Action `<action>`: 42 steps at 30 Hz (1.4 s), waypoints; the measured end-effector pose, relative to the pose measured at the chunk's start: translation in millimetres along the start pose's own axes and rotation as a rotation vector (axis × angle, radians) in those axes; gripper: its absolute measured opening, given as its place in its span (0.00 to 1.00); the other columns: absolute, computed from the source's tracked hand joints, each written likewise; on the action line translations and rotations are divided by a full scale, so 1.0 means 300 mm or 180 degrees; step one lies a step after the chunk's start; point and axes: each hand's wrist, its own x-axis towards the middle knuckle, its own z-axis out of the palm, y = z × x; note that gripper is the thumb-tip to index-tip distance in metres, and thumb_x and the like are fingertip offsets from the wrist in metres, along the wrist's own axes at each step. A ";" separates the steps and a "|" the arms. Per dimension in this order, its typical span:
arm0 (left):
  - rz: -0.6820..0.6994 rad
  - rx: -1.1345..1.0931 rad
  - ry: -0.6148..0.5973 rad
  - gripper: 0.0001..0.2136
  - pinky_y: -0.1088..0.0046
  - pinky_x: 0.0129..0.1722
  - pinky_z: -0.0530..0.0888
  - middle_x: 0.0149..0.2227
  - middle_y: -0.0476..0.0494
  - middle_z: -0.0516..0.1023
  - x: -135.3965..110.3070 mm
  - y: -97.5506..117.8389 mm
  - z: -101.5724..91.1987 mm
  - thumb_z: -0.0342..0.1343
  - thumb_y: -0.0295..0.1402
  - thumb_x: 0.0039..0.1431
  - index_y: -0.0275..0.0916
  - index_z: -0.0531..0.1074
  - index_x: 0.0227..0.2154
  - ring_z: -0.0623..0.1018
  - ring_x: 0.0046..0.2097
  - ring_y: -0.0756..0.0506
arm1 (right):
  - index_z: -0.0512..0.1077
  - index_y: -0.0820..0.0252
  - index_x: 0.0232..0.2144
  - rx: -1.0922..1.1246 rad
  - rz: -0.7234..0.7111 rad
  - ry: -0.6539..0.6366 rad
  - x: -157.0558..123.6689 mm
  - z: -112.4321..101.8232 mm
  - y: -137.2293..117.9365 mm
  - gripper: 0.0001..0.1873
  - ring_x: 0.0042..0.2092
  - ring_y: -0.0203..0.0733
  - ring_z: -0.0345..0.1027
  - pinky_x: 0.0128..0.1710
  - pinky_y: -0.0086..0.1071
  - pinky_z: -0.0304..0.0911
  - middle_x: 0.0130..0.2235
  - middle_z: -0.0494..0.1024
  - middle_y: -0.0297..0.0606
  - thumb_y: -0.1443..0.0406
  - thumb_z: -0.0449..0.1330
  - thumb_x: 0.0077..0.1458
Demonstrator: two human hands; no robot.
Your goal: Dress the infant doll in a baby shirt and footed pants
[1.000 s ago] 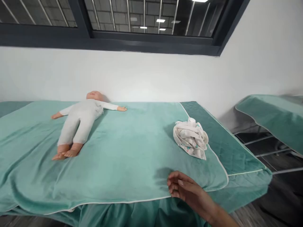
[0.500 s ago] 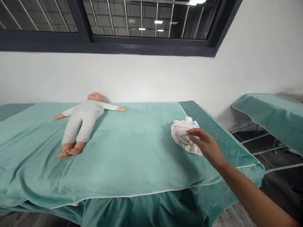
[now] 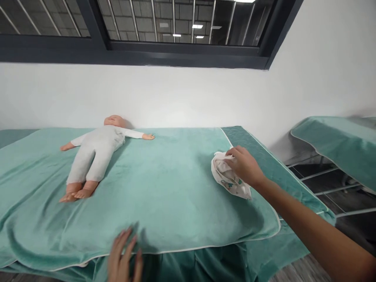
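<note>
A bundled white cloth with a small coloured print lies at the right side of the green bed cover. My right hand pinches the cloth's upper edge between thumb and fingers. At the bed's front edge my left hand is spread and slightly blurred, holding nothing. A baby doll in a white suit lies on its back at the left, arms stretched out and bare feet toward me. Neither hand touches the doll.
A white wall stands directly behind the bed, below a dark-framed window with bars. To the right is another bed with a green cover, and metal rails show in the gap between the beds.
My right hand has closed on the cloth's top edge, where it was reaching before. My left hand has come into view at the bottom. The view has shifted slightly.
</note>
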 end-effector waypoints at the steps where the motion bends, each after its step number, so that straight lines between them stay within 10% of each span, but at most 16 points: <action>1: 0.0008 -0.0211 -0.0055 0.26 0.47 0.60 0.68 0.61 0.37 0.68 0.061 0.046 0.056 0.56 0.27 0.60 0.49 0.62 0.61 0.67 0.64 0.35 | 0.72 0.56 0.37 0.0004 -0.0192 -0.0019 -0.015 0.004 -0.017 0.09 0.46 0.48 0.69 0.42 0.38 0.64 0.43 0.76 0.43 0.60 0.53 0.62; 9: -0.0578 -0.2236 -0.1582 0.21 0.60 0.54 0.71 0.55 0.34 0.75 0.666 0.541 0.530 0.52 0.43 0.65 0.38 0.68 0.56 0.75 0.55 0.39 | 0.65 0.58 0.56 -0.0569 -0.0195 0.0492 -0.164 0.124 -0.047 0.23 0.60 0.57 0.61 0.58 0.49 0.58 0.59 0.70 0.47 0.69 0.55 0.58; 14: -0.0625 -0.1986 -0.1621 0.12 0.55 0.52 0.65 0.41 0.39 0.78 0.774 0.628 0.673 0.60 0.42 0.56 0.39 0.74 0.37 0.74 0.47 0.37 | 0.62 0.65 0.58 -0.0513 0.0399 0.0670 -0.180 0.170 -0.006 0.29 0.56 0.61 0.64 0.55 0.50 0.61 0.56 0.71 0.55 0.64 0.59 0.55; 21: -0.1491 -0.3553 -0.1262 0.11 0.72 0.37 0.64 0.26 0.52 0.67 0.762 0.580 0.659 0.58 0.40 0.56 0.39 0.68 0.24 0.66 0.32 0.49 | 0.69 0.59 0.38 -0.0086 0.0766 0.0349 -0.125 0.157 -0.006 0.11 0.46 0.56 0.69 0.47 0.46 0.63 0.43 0.77 0.50 0.63 0.60 0.52; 26: -0.2039 -0.4432 -0.1106 0.14 0.71 0.37 0.71 0.30 0.47 0.76 0.764 0.523 0.643 0.56 0.45 0.57 0.37 0.71 0.34 0.75 0.33 0.47 | 0.62 0.54 0.28 0.1986 0.0845 0.0142 -0.127 0.106 -0.039 0.10 0.40 0.47 0.70 0.42 0.40 0.65 0.35 0.76 0.36 0.59 0.61 0.51; 32: -0.3346 -0.5821 -0.1351 0.18 0.59 0.48 0.76 0.35 0.35 0.82 0.802 0.350 0.547 0.57 0.44 0.57 0.32 0.76 0.37 0.82 0.42 0.36 | 0.69 0.55 0.41 0.3867 0.1616 0.0661 -0.145 -0.028 -0.083 0.19 0.36 0.50 0.75 0.33 0.39 0.69 0.39 0.79 0.40 0.58 0.64 0.46; 38: -0.3637 -0.5769 -0.1237 0.20 0.52 0.55 0.74 0.43 0.33 0.83 0.852 0.077 0.376 0.53 0.43 0.62 0.31 0.76 0.47 0.80 0.50 0.33 | 0.72 0.50 0.49 0.3464 0.1555 0.0975 -0.137 -0.181 -0.031 0.22 0.46 0.57 0.75 0.41 0.45 0.70 0.45 0.80 0.43 0.58 0.63 0.50; 42: -0.3523 -0.5723 -0.0619 0.18 0.51 0.56 0.73 0.44 0.34 0.83 0.852 -0.029 0.314 0.54 0.41 0.62 0.32 0.76 0.46 0.80 0.52 0.33 | 0.68 0.50 0.51 0.1812 0.1822 0.0679 -0.149 -0.083 0.069 0.27 0.37 0.57 0.75 0.33 0.47 0.68 0.40 0.79 0.44 0.56 0.65 0.48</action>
